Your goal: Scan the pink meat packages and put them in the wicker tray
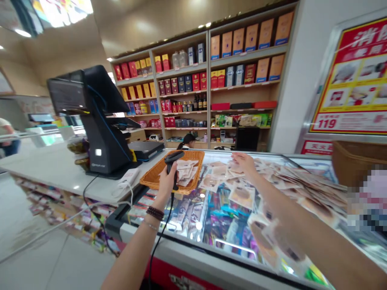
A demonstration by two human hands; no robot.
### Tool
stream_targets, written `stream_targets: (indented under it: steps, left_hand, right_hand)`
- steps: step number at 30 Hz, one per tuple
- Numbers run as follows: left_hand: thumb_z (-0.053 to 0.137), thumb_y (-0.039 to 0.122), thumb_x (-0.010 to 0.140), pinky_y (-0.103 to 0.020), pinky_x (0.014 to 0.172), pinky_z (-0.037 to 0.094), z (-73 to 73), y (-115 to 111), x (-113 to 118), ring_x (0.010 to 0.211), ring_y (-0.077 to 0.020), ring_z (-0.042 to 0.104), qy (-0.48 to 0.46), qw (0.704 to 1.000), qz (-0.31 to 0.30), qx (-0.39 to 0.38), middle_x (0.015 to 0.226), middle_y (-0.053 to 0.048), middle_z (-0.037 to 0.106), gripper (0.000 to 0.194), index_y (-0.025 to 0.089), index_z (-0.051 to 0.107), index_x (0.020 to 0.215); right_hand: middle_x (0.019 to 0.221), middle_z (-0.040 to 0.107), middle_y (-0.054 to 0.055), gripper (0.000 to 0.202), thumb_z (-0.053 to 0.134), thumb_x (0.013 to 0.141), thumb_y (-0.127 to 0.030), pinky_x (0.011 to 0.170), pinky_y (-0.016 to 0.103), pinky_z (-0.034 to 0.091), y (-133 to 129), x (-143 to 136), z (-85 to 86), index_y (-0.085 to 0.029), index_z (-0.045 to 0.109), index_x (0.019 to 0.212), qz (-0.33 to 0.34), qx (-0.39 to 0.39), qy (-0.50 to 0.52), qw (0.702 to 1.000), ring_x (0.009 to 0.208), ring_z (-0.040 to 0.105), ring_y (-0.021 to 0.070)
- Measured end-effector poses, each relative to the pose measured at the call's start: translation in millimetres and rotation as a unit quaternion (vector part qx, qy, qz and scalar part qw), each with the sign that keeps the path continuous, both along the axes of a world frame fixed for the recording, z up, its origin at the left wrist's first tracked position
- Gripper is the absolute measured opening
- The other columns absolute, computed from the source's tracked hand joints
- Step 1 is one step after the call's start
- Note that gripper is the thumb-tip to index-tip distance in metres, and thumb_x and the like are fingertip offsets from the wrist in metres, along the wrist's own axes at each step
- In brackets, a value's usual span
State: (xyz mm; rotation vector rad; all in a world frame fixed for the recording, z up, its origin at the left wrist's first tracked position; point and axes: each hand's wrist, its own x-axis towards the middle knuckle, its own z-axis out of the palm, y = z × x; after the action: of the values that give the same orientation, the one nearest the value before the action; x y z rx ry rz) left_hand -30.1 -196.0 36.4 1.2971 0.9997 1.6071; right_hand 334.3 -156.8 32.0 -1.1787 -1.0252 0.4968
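My left hand (168, 179) is wrapped round the handle of a black barcode scanner (173, 158), whose cord hangs down past my wrist. The scanner is held over an orange wicker basket (148, 177) with several small flat packets (188, 169) inside. To the right, my right hand (243, 162) reaches over more flat packets (242, 195) spread across the glass top of a freezer. Its fingers are stretched out to the left, and I see nothing held in them; whether the fingertips touch a packet is unclear.
A dark checkout terminal (105, 121) stands on the white counter (45, 165) to the left. Colourful frozen goods show through the freezer glass (198, 233). A brown box (356, 161) sits at the right. Behind are shelves of boxed goods and a person's head (188, 141).
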Motion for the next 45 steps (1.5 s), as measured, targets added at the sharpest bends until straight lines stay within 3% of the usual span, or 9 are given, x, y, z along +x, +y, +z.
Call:
stream_targets:
  steps: [8,13,18,23,28,34,38,42,45]
  left_hand:
    - [0.082,0.084,0.075,-0.020,0.041,0.039,-0.5,-9.0,98.2,0.045,-0.0088,0.049,-0.011,0.989,-0.143,0.018,0.060,0.006,0.054,0.067,0.023,0.053,0.079]
    - [0.083,0.083,0.074,-0.020,0.044,0.042,-22.4,-8.4,145.0,0.044,-0.0080,0.049,-0.015,0.982,-0.189,-0.010,0.060,0.007,0.055,0.067,0.023,0.054,0.085]
    - [0.082,0.081,0.077,-0.022,0.043,0.041,-47.3,-7.4,168.7,0.041,-0.0084,0.049,-0.005,0.979,-0.200,-0.029,0.059,0.007,0.056,0.064,0.024,0.054,0.083]
    - [0.081,0.088,0.072,-0.023,0.040,0.040,-63.4,-6.7,175.4,0.038,-0.0084,0.046,0.009,0.978,-0.205,-0.039,0.054,0.007,0.053,0.070,0.024,0.053,0.078]
    - [0.078,0.083,0.082,-0.021,0.043,0.039,-67.8,-8.8,177.2,0.039,-0.0087,0.048,0.024,0.980,-0.197,-0.014,0.053,0.007,0.053,0.064,0.024,0.054,0.080]
    - [0.075,0.082,0.084,-0.022,0.043,0.037,-71.3,-7.6,176.2,0.040,-0.0098,0.048,0.039,0.982,-0.184,-0.010,0.053,0.007,0.054,0.062,0.024,0.054,0.083]
    - [0.074,0.084,0.084,-0.022,0.044,0.038,-73.8,-5.5,175.7,0.040,-0.0099,0.047,0.041,0.982,-0.183,-0.016,0.052,0.007,0.054,0.063,0.024,0.055,0.084]
    - [0.075,0.082,0.085,-0.023,0.044,0.038,-74.7,-5.0,174.9,0.041,-0.0103,0.048,0.035,0.983,-0.178,-0.019,0.053,0.007,0.054,0.061,0.025,0.054,0.084]
    - [0.075,0.082,0.084,-0.023,0.043,0.036,-73.5,-6.5,175.3,0.040,-0.0105,0.048,0.031,0.984,-0.177,-0.019,0.053,0.007,0.053,0.061,0.025,0.052,0.082]
  right_hand:
    - [0.123,0.083,0.018,0.042,0.066,0.095,-0.052,0.114,0.055,0.055,-59.3,109.7,-33.6,-0.018,0.080,0.115,-0.226,-0.063,-0.300,0.924,0.119,0.076,0.0355]
    - [0.157,0.068,0.023,0.062,0.063,0.101,-0.051,0.126,0.054,0.044,-70.2,102.9,-61.9,-0.013,0.069,0.150,-0.209,-0.163,-0.479,0.837,0.150,0.060,0.0396]
    - [0.159,0.068,0.021,0.053,0.056,0.109,-0.047,0.131,0.058,0.035,-75.1,81.8,-70.9,-0.017,0.072,0.149,-0.189,-0.221,-0.560,0.776,0.149,0.062,0.0376]
    - [0.143,0.080,0.011,0.038,0.052,0.112,-0.041,0.132,0.059,0.033,-87.6,75.3,-79.8,-0.026,0.087,0.117,-0.173,-0.146,-0.563,0.795,0.136,0.072,0.0313]
    - [0.090,0.086,0.007,0.049,0.052,0.112,-0.046,0.121,0.049,0.046,-89.0,62.7,-85.9,-0.027,0.082,0.078,-0.139,-0.069,-0.546,0.823,0.099,0.080,0.0267]
    - [0.113,0.081,0.019,0.058,0.054,0.107,-0.067,0.101,0.046,0.056,-69.4,53.4,-81.1,-0.017,0.081,0.120,-0.238,-0.088,-0.422,0.871,0.109,0.074,0.0347]
    - [0.128,0.075,0.026,0.066,0.060,0.103,-0.069,0.105,0.053,0.054,-51.1,44.3,-78.1,-0.014,0.078,0.136,-0.283,-0.225,-0.404,0.840,0.122,0.071,0.0419]
    - [0.133,0.075,0.023,0.056,0.074,0.095,-0.064,0.104,0.054,0.053,-41.0,41.4,-76.5,-0.022,0.082,0.132,-0.292,-0.261,-0.414,0.822,0.127,0.069,0.0428]
    - [0.119,0.082,0.017,0.038,0.072,0.096,-0.055,0.097,0.046,0.055,-41.4,49.5,-80.0,-0.023,0.087,0.111,-0.267,-0.230,-0.402,0.845,0.117,0.074,0.0380]
